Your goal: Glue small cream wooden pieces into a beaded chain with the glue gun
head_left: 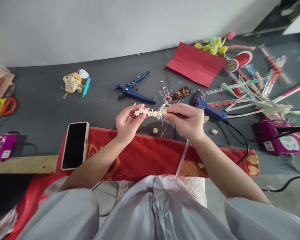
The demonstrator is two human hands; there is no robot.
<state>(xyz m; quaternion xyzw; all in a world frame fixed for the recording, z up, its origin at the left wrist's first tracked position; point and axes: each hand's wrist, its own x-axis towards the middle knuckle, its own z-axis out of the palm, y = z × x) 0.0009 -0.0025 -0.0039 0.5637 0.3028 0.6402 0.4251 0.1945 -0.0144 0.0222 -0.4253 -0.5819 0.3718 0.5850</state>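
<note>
Between my two hands stretches a cream-coloured beaded strip (152, 113) made of small clustered pieces. My left hand (130, 120) pinches its left end between thumb and fingers. At the other end, my right hand (186, 120) closes thumb and fingertips on the strip. Thin white threads (165, 100) fan out just behind it, close to the right fingertips. A small beige piece (155, 130) lies on the grey table below the strip. Beyond the hands rests a blue-handled cutter (133, 90). A blue glue gun (211, 109) lies right beside my right hand.
A red towel (150, 153) runs along the table's front edge, with a phone (75, 145) on its left end. Red paper (196, 63), a red ribbon spool (239, 61) and tangled strips crowd the right. A purple box (280, 136) with cables stands near right; scissors (3, 106) lie far left.
</note>
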